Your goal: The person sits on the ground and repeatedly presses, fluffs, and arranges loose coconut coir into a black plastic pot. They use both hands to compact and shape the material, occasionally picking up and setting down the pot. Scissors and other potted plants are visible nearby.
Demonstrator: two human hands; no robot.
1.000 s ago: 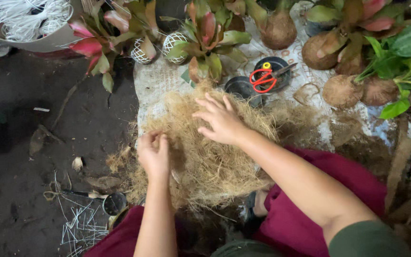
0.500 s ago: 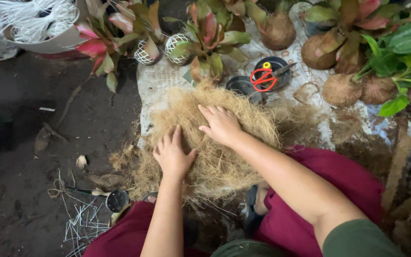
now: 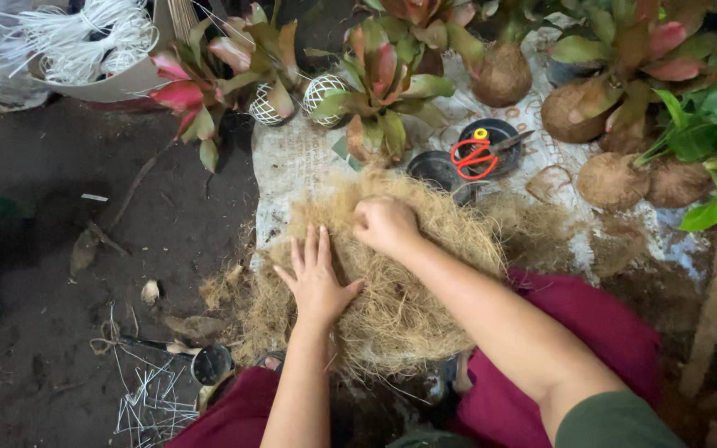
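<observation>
- The coconut fibre mound (image 3: 400, 282) is lying on the white sheet (image 3: 292, 166), spilling over the sheet's left edge onto dark soil (image 3: 60, 249).
- The left hand (image 3: 319, 278) is pressing flat on it, fingers spread and released.
- The right hand (image 3: 385, 224) is clenching fibre at the top.
- Red scissors (image 3: 476, 155) are resting on black pots (image 3: 450, 170) just beyond, and bromeliads (image 3: 383, 91) are crowding the far edge.

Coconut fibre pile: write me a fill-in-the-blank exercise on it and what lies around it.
1. The left hand lies flat, fingers spread, on the pile of coconut ____.
2. The right hand is closed into a ____ on the fibre pile.
3. The scissors beyond the pile have ____ handles.
4. The scissors rest on a round ____ pot.

Missing words: fibre; fist; red; black
</observation>
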